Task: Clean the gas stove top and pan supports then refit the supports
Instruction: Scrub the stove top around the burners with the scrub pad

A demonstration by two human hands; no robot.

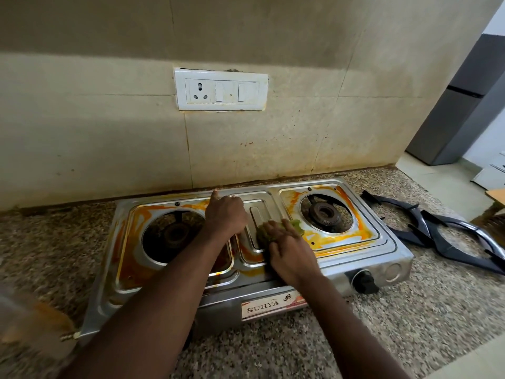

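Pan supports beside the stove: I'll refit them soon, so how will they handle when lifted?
Likely stiff and heavyish: the pan supports look like dark metal frames. They lie overlapping, so lifting one may drag the other. Their open rings and prongs should lie flat, not roll.

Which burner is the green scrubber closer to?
The right burner, nearest the removed supports: the scrubber under the right hand borders its well; the left burner sits beyond the left hand.

The right hand hides most of the green scrub pad; a blurred orange shape sits lower left.
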